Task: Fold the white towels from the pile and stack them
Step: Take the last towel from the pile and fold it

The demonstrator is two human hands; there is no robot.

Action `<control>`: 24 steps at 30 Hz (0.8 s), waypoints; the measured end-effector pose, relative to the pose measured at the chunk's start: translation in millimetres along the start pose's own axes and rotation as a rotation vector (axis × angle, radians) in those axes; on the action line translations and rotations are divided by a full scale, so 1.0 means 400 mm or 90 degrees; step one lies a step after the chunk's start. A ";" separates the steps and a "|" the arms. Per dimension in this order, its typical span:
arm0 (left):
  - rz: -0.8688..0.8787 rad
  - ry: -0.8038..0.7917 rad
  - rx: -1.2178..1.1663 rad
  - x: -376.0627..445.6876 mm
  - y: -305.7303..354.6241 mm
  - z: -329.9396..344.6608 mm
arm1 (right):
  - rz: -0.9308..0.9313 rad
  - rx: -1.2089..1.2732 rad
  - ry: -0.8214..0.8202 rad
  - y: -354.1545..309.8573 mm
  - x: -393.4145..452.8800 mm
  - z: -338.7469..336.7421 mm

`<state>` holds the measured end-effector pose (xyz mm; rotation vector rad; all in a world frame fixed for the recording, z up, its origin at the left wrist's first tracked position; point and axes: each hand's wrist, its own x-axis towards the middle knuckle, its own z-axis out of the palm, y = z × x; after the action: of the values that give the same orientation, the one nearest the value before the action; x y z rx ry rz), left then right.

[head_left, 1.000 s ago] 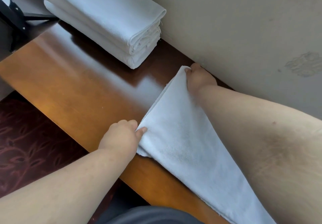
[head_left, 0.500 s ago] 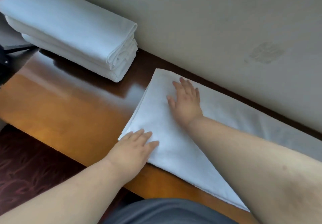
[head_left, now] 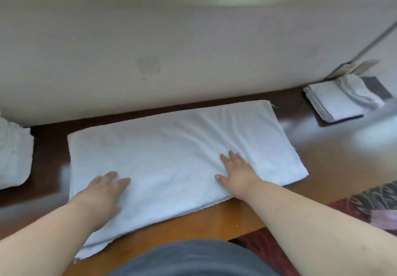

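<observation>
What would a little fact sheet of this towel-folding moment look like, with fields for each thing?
Main item: white towel, spread flat in a long rectangle on the wooden table
Left hand: flat, palm down on the towel's near left part
Right hand: flat, fingers spread, on the towel's near right part
Far right: folded white towels by the wall
Left edge: more white towels, partly out of view

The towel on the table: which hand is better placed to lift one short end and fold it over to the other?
Probably the right hand: it rests flat on the towel nearer its short end than the left hand is to its own.
</observation>
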<state>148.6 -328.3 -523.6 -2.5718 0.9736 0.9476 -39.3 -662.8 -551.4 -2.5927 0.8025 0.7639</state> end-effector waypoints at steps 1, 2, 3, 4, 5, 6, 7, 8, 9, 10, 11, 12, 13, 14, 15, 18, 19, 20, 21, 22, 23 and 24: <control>-0.005 -0.010 0.019 0.004 0.001 -0.003 | 0.007 0.016 -0.001 0.041 -0.021 0.003; -0.006 -0.015 0.033 0.008 0.005 -0.008 | 0.021 0.031 -0.001 0.084 -0.044 0.005; -0.009 -0.022 0.044 0.012 0.011 -0.017 | 0.043 0.040 -0.009 0.126 -0.068 0.008; -0.018 -0.033 0.057 0.018 0.020 -0.029 | 0.062 0.043 -0.022 0.167 -0.089 0.012; -0.032 -0.049 0.079 0.028 0.034 -0.046 | 0.077 0.047 -0.037 0.206 -0.107 0.013; -0.048 -0.062 0.108 0.039 0.054 -0.063 | 0.088 0.062 -0.045 0.241 -0.122 0.010; -0.061 -0.063 0.141 0.051 0.079 -0.079 | 0.094 0.087 -0.039 0.271 -0.132 0.005; -0.069 -0.050 0.175 0.063 0.110 -0.091 | 0.101 0.108 -0.017 0.296 -0.137 0.000; -0.068 -0.030 0.202 0.072 0.148 -0.099 | 0.105 0.112 0.015 0.319 -0.141 -0.003; -0.052 0.004 0.199 0.080 0.190 -0.103 | 0.106 0.096 0.041 0.340 -0.143 -0.004; -0.018 0.039 0.161 0.085 0.235 -0.101 | 0.106 0.076 0.041 0.363 -0.145 -0.006; 0.028 0.061 0.108 0.087 0.281 -0.093 | 0.106 0.063 0.018 0.386 -0.148 -0.008; 0.077 0.063 0.066 0.082 0.323 -0.082 | 0.102 0.057 -0.011 0.410 -0.148 -0.008; 0.113 0.051 0.041 0.075 0.359 -0.065 | 0.095 0.050 -0.024 0.432 -0.145 -0.011; 0.126 0.035 0.028 0.067 0.386 -0.046 | 0.090 0.059 -0.002 0.449 -0.138 -0.017; 0.063 0.027 0.041 0.039 0.430 0.002 | 0.170 0.211 0.187 0.485 -0.101 -0.051; 0.043 0.032 0.045 0.033 0.436 0.008 | 0.233 0.297 0.220 0.499 -0.086 -0.065; 0.031 0.029 0.055 0.026 0.441 0.010 | 0.285 0.355 0.207 0.514 -0.069 -0.079; 0.021 0.021 0.068 0.018 0.446 0.009 | 0.312 0.360 0.161 0.527 -0.055 -0.090; 0.011 0.014 0.090 0.014 0.450 0.007 | 0.315 0.347 0.109 0.537 -0.043 -0.097; -0.004 0.010 0.118 0.010 0.453 0.006 | 0.299 0.345 0.066 0.544 -0.029 -0.102; -0.023 0.002 0.140 0.007 0.457 0.005 | 0.273 0.347 0.043 0.549 -0.017 -0.104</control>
<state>28.5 -466.4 -524.8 -2.3998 0.9705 0.7791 -158.4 -852.2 -545.0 -1.9894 1.3918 0.4715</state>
